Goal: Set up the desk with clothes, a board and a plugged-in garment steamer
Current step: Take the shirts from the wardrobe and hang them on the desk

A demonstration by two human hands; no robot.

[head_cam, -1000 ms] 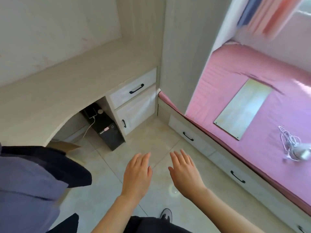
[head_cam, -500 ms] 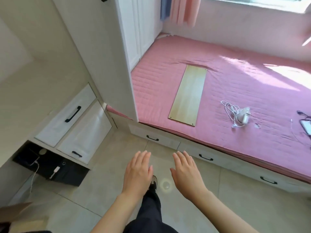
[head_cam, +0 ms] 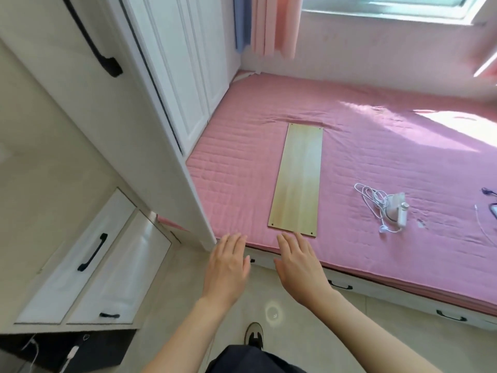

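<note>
Both hands out front, palms down, fingers spread, nothing in either grip. L hand [head_cam: 228,267] over the floor by the bed edge; R hand [head_cam: 297,262] w/ fingertips just short of the board's near end. Board [head_cam: 297,179], light wood, lies flat on the pink bed [head_cam: 403,146], long side running away from the person. Garment steamer [head_cam: 398,208], white, lies w/ its loose cord [head_cam: 372,197] on the bed to the right of the board, apart from it. White drawers [head_cam: 88,259] at left.

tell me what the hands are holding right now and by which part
Nothing is held. The left hand and right hand are open and empty, fingers spread, near the board on the bed.
</note>
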